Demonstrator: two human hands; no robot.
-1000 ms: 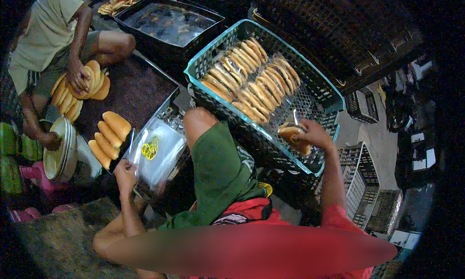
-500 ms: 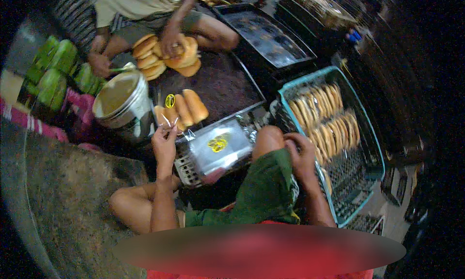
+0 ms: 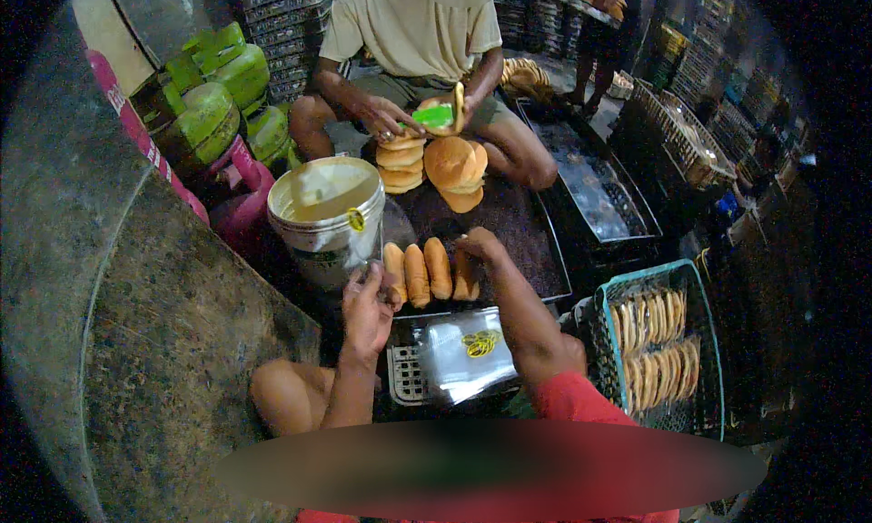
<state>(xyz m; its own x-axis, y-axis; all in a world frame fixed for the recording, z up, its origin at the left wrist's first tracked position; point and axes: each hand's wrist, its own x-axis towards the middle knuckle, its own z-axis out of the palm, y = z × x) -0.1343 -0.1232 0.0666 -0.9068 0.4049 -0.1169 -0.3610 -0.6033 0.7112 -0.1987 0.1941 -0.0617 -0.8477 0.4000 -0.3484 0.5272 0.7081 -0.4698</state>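
Head view: reaching forward with the right hand, fingers curled down onto the rightmost roll in a row of four rolls lying side by side on the near edge of a dark tray. Appearing to close on that roll, though cannot tell whether actually gripping or only touching. Holding the left hand up just beside the leftmost roll, fingers pinched narrow around something small and thin, too blurred to identify. Sitting cross-legged on the floor, with a stack of clear bags lying on a wire crate just below the rolls, between the two forearms.

Judging the step in hand as picking one roll off the row, probably for bagging. Next move calling for a firm but gentle grasp so as not to crush the soft bread, then lifting clear of its neighbour, which is touching it.

Standing left of the rolls, a white bucket. Lying to the right, a teal basket filled with more rolls. Sitting opposite, another person handling round buns and something green.
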